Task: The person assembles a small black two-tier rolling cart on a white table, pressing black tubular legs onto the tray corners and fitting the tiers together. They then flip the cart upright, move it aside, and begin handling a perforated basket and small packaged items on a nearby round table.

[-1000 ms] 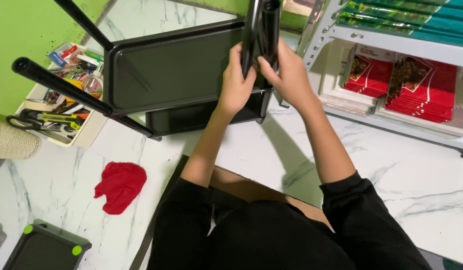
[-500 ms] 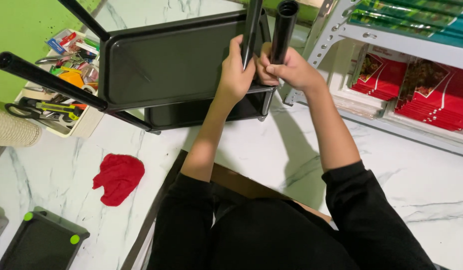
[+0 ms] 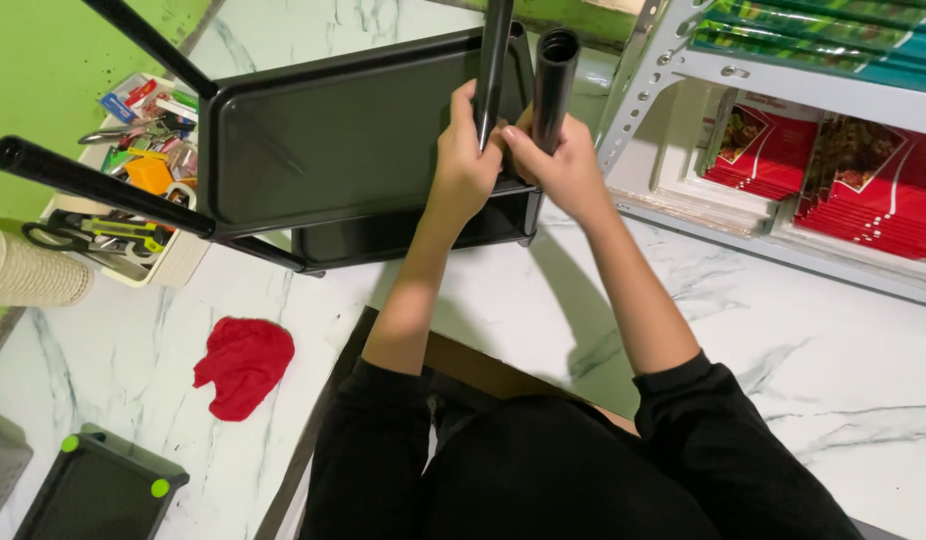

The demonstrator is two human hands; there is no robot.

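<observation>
Step in hand, judging by the grip: fitting a black tube [image 3: 555, 85] onto the corner of a black plastic shelf tray [image 3: 333, 140], part of a small rack lying tipped on the marble floor [image 3: 743, 330].

Right hand [image 3: 558, 170] is wrapped tight around the lower end of the tube, fingers fully curled, thumb pressed near the joint. Tube stands roughly upright w/ its hollow open end facing the camera.

Left hand [image 3: 463, 165] is shut around a thinner black pole [image 3: 495, 65] just beside it, touching the tray's rim. The two hands touch each other at the corner.

Next move prob. calls for lining the tube's base square w/ the corner socket and pushing straight down while the left hand steadies the frame; socket itself is hidden under the hands, so can't tell how far it's seated.

Materials: tray is matte, smooth moulded plastic, rectangular w/ a raised lip. Tubes are round, smooth, slightly glossy. Two more black poles [image 3: 93, 185] stick out to the left.

Nearby: crumpled red cloth [image 3: 245, 362] on the floor, soft and wrinkled; a box of tools [image 3: 123, 190] w/ scissors etc.; another dark tray w/ green dots [image 3: 98, 490] at bottom left; grey metal shelving [image 3: 783, 70] w/ red packets [image 3: 853, 190] on the right.
</observation>
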